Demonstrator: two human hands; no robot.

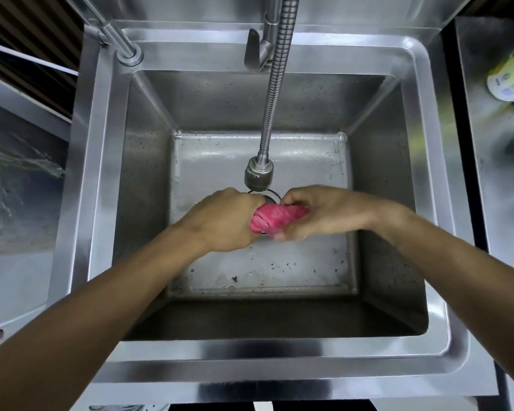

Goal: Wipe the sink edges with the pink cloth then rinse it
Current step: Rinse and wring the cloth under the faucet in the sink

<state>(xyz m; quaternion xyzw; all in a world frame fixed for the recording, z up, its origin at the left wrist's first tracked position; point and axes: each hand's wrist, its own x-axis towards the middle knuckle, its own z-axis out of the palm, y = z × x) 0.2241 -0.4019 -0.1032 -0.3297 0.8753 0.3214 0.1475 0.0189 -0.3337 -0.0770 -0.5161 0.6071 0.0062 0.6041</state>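
Note:
A pink cloth (pixel 275 216), bunched and twisted into a tight roll, is held over the middle of the steel sink (pixel 279 354). My left hand (pixel 223 221) grips its left end and my right hand (pixel 324 213) grips its right end, both closed tightly. The cloth hangs just below the spray head (pixel 258 175) of the flexible faucet hose (pixel 275 84). The drain (pixel 269 195) is mostly hidden behind the hands and cloth. I cannot tell whether water is running.
The sink basin is deep, with droplets and dark specks on its floor. A faucet lever (pixel 254 50) and a second metal post (pixel 125 48) stand on the back rim. A yellow-green bottle (pixel 511 75) lies on the steel counter at right.

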